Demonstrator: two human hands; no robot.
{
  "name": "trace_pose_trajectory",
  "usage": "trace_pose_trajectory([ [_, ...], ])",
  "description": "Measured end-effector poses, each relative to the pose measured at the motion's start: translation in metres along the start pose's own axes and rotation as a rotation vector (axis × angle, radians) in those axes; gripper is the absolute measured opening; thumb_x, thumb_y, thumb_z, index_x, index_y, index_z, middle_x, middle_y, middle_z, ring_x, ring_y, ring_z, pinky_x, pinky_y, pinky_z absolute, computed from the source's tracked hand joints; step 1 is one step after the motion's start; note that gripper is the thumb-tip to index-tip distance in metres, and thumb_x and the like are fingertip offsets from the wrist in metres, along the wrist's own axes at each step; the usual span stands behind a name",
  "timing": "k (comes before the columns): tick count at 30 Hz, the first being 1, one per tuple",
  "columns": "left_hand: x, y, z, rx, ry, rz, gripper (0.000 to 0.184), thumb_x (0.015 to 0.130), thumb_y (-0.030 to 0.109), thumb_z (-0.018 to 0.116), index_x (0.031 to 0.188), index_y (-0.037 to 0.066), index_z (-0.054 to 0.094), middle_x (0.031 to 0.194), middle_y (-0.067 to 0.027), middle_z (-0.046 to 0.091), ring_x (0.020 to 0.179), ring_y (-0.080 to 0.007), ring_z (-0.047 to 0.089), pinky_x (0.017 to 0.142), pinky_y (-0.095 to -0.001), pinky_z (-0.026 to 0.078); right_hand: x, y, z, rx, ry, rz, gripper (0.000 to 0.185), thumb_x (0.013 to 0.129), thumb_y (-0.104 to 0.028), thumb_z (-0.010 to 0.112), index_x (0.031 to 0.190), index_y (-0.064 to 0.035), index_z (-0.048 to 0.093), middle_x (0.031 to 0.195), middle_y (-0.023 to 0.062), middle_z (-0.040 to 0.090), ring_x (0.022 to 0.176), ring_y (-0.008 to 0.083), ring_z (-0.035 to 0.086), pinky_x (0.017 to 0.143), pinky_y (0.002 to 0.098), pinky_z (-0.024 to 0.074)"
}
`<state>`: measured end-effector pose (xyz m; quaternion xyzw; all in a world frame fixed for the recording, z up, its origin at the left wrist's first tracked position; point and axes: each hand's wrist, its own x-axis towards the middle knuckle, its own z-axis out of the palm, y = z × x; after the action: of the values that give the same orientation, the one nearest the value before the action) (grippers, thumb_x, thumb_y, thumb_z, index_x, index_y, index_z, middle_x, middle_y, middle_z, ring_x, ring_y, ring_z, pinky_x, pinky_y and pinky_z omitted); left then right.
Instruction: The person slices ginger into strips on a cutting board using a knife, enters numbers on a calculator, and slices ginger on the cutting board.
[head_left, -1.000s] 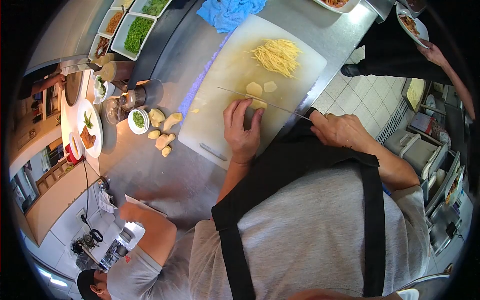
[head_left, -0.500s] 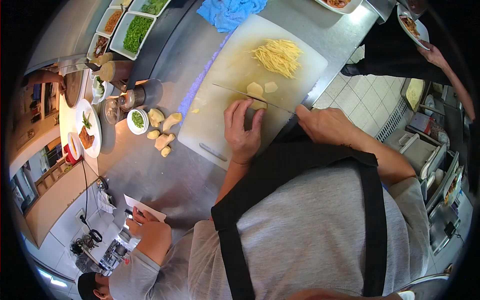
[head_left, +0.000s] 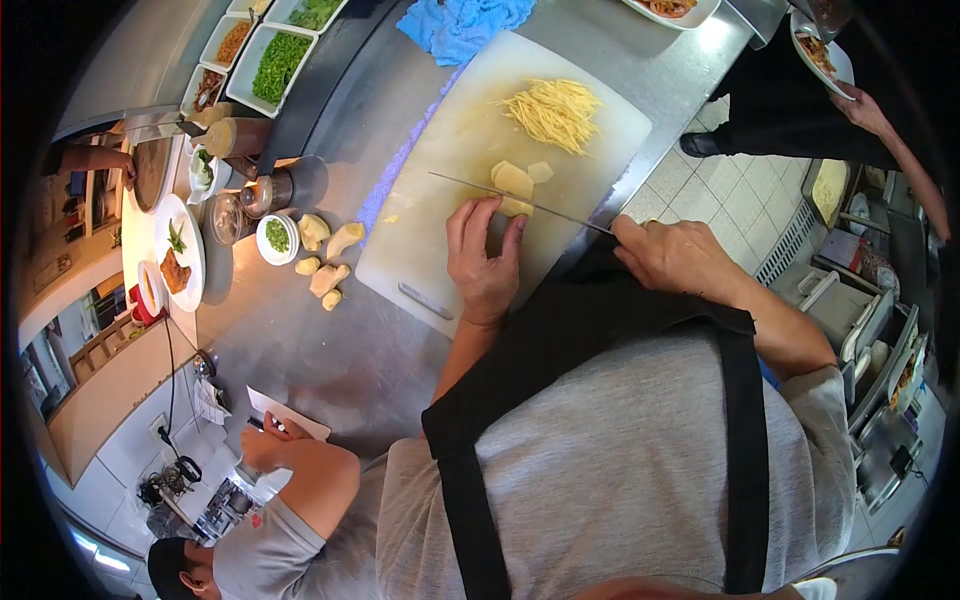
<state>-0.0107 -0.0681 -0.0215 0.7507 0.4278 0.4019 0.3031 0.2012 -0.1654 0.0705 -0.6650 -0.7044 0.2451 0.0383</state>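
My right hand (head_left: pixel 665 250) is closed round the handle of a knife (head_left: pixel 550 210), whose blade lies across a piece of ginger (head_left: pixel 514 203) on the white cutting board (head_left: pixel 420 220). My left hand (head_left: pixel 484 250) holds that piece between thumb and fingertips, just beside the blade. Pale ginger slices (head_left: pixel 513 179) rest against the far side of the blade. Farther up the board is a pile of thin yellow shreds (head_left: pixel 553 115). Near the board's lower left edge lies a small metal blade (head_left: pixel 425 300).
Ginger knobs (head_left: pixel 328 280) and a bowl of chopped greens (head_left: pixel 277 238) sit left of the board. A blue cloth (head_left: pixel 462 28) lies beyond it. A co-worker at lower left holds a white sheet (head_left: pixel 289 413). Another person's hand (head_left: pixel 862 108) holds a dish at upper right.
My right hand and the knife have shifted back and forth across the ginger. More slices now overlap beside the blade. The co-worker's hand has moved onto the white sheet.
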Motion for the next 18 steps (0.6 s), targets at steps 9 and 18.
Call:
trace_pose_trajectory([
  [9, 0.002, 0.002, 0.000, -0.010, -0.001, 0.007, 0.039, 0.072, 0.001, 0.081, 0.108, 0.003, 0.065, 0.109, -0.0148, 0.061, 0.100, -0.0293, 0.061, 0.084, -0.0352, 0.052, 0.001, 0.001, -0.014, 0.013, -0.158, 0.035, 0.018, 0.093, -0.023, 0.054, 0.099, -0.0071, 0.046, 0.067, 0.0160, 0.064, 0.061, 0.0369, 0.066, 0.050, 0.0486, 0.0505],
  [18, 0.003, 0.000, -0.001, -0.046, -0.020, -0.012, 0.039, 0.073, 0.002, 0.080, 0.109, 0.003, 0.064, 0.108, -0.0144, 0.061, 0.100, -0.0293, 0.061, 0.084, -0.0362, 0.052, 0.038, -0.002, 0.024, 0.103, -0.163, 0.035, 0.021, 0.094, -0.021, 0.056, 0.099, -0.0042, 0.043, 0.065, 0.0179, 0.064, 0.062, 0.0403, 0.065, 0.053, 0.0508, 0.0501],
])
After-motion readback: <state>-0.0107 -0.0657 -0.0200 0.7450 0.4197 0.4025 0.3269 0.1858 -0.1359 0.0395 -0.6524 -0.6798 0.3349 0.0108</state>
